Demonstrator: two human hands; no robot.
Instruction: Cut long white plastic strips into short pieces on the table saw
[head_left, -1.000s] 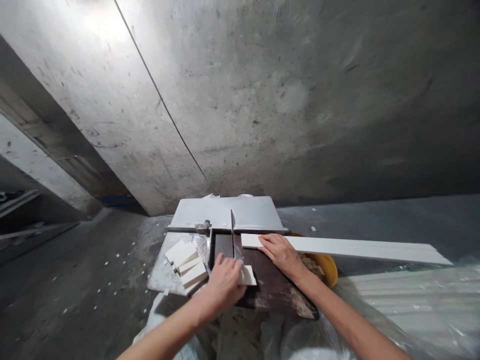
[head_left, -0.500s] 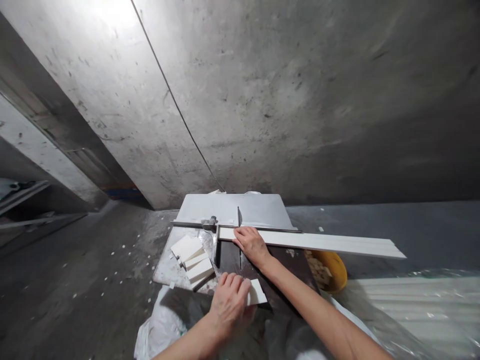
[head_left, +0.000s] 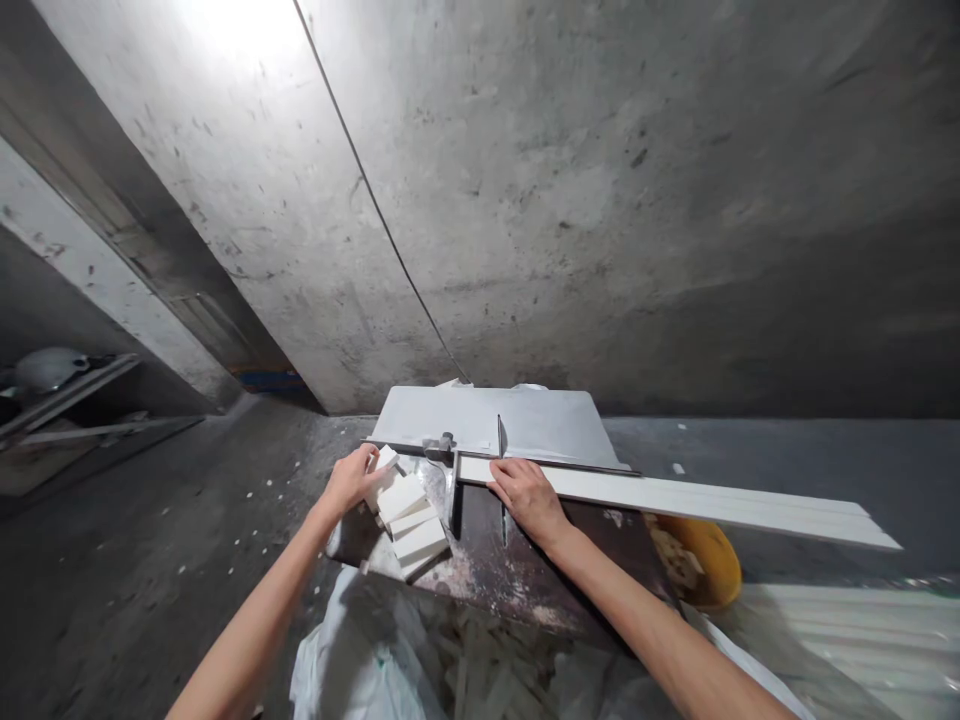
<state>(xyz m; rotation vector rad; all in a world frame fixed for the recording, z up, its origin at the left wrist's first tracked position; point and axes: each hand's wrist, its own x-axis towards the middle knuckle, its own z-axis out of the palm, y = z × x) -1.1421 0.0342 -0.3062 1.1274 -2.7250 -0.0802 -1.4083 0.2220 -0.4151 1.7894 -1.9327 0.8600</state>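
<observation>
My right hand (head_left: 529, 497) presses on a long white board (head_left: 697, 500), fingers curled over its left part beside the upright saw blade (head_left: 500, 436). The board lies across the saw table (head_left: 555, 570), its left end against a metal stop (head_left: 454, 490), its right end reaching past the table edge. At the table's left side, my left hand (head_left: 352, 482) grips a small white block (head_left: 387, 458) between thumb and fingers. Just below it lies a pile of cut white blocks (head_left: 409, 515).
A yellow tub (head_left: 718, 570) with cut pieces stands below the table's right side. Near the front hangs a white plastic bag (head_left: 337, 650). More long white boards (head_left: 862, 640) lie at lower right. A concrete wall (head_left: 525, 220) rises behind. White scraps dot the floor.
My left hand has moved from the table's front edge to the left pile, carrying the white block. The right hand keeps its place on the board. The view has shifted slightly.
</observation>
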